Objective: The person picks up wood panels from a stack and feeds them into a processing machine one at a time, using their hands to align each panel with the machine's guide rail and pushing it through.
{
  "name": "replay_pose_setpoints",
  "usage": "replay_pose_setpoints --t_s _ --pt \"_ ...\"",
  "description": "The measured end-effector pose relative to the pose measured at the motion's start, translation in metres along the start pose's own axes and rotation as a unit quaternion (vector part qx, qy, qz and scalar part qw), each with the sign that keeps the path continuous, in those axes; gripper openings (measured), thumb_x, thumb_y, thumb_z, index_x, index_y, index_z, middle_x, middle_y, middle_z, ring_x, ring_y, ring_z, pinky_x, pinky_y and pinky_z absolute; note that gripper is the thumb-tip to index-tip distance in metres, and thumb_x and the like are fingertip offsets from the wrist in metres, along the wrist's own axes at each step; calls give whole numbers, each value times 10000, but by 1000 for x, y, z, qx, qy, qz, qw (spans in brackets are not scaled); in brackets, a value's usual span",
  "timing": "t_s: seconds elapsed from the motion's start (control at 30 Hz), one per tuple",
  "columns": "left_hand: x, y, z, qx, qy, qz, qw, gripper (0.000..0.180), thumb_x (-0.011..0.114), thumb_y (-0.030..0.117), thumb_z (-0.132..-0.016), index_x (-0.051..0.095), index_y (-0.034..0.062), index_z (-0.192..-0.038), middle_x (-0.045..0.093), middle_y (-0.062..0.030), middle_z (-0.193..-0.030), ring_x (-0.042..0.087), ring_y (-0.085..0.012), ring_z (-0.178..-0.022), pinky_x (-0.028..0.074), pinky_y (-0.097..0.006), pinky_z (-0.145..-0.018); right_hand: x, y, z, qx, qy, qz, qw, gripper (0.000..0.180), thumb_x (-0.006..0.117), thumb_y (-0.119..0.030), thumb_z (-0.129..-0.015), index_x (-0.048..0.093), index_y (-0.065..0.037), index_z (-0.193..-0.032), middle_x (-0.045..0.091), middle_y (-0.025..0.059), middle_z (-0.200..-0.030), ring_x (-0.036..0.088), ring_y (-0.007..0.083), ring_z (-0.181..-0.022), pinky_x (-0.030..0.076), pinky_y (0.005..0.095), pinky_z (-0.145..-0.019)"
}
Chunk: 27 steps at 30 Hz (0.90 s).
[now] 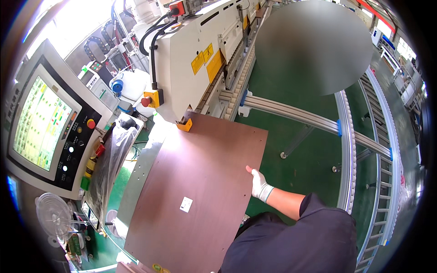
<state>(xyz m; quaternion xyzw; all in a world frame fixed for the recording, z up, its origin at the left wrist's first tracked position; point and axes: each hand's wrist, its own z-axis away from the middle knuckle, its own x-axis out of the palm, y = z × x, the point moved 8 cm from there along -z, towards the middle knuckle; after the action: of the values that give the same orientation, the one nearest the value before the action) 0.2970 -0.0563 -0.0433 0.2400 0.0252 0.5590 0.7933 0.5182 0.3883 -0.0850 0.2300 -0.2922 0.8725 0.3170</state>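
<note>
Head view: right hand (260, 185) grips a brown board (205, 177) by the edge, left hand unseen; probably stiff, kinda heavy, best supported opposite that hand.

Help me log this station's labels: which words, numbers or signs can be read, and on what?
None can be read reliably:
Screen: rows of text, too small.
Monitor frame: lettering, too blurred.
Button panel: labels, too small.
Yellow labels on the machine: dark marks, too small.
White label on the board: print, too small.
</note>
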Motion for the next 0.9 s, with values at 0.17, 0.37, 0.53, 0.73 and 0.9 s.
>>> replay_pose_setpoints --t_s 0.17,0.37,0.53,0.73,0.9 --pt "34 6 -3 -28 -73 -135 988 358 512 295 -1039 639 33 -1247 661 -100 -1216 627 -201 -1085 499 -380 -960 28 -61 -9 -41 2 3 999 334 544 -336 -985 580 -207 -1290 578 133 -1355 597 340 -1194 504 558 -985" --pt "76 24 12 -33 -192 -385 902 337 522 287 -1046 665 36 -1221 673 -100 -1191 642 -188 -1049 508 -370 -946 25 -129 -59 -163 7 -7 987 360 550 -327 -983 645 -155 -1285 556 120 -1396 528 293 -1294 475 485 -1037" --pt "73 96 -4 203 -128 -453 859 329 518 291 -1060 728 43 -1112 712 -88 -1082 664 -176 -987 521 -346 -917 19 -163 -86 -301 80 102 945 423 606 -286 -963 611 -12 -1285 592 110 -1330 534 228 -1245 467 404 -1008" --pt "103 202 -56 480 152 -648 571 541 498 352 -1011 522 -13 -1408 358 -244 -1574 277 -436 -1466 183 -533 -1211 -27 -32 -35 -172 39 63 982 503 646 -388 -964 590 -13 -1294 588 105 -1314 528 210 -1227 418 402 -1076" --pt "129 200 -99 465 240 -694 495 579 376 387 -1041 501 -20 -1433 219 -286 -1628 155 -454 -1513 116 -536 -1238 -13 26 16 -147 100 120 977 659 717 -506 -901 616 -1 -1312 565 121 -1407 474 213 -1324 345 375 -1132"
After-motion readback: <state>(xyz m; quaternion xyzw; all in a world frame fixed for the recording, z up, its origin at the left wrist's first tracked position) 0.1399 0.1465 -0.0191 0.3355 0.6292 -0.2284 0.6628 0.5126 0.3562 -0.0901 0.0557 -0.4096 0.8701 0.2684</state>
